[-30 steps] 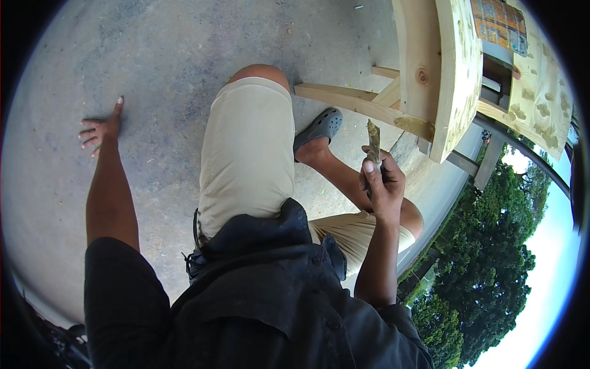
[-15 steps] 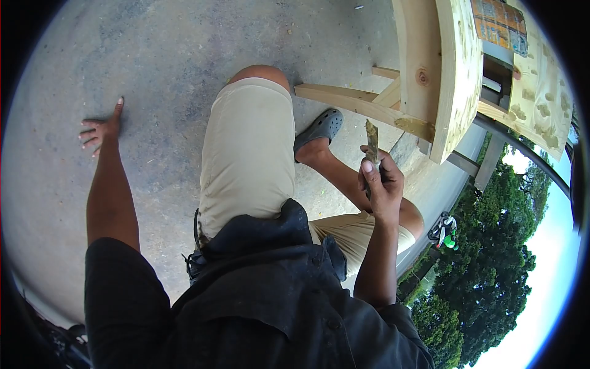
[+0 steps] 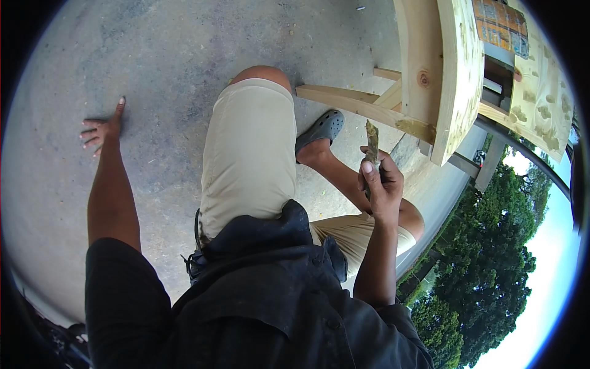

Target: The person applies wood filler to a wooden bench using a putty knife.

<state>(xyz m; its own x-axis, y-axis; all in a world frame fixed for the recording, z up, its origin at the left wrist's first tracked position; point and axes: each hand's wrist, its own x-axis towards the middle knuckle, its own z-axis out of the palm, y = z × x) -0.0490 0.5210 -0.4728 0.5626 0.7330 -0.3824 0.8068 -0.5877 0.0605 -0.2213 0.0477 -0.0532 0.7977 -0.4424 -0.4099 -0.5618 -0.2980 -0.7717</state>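
Smeared scraper (image 3: 372, 140) looks light and stiff, best held low; my right grip (image 3: 385, 182) clasps its lower end, left grip (image 3: 106, 130) splayed on the floor (image 3: 166, 92).

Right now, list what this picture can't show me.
In the head view:
Stained tool: grip mostly hidden by the right hand.
Left hand: palm hidden by its own back.
Wooden frame: cut off by the top edge.
Dark objects, lower left: cropped by the lens rim.
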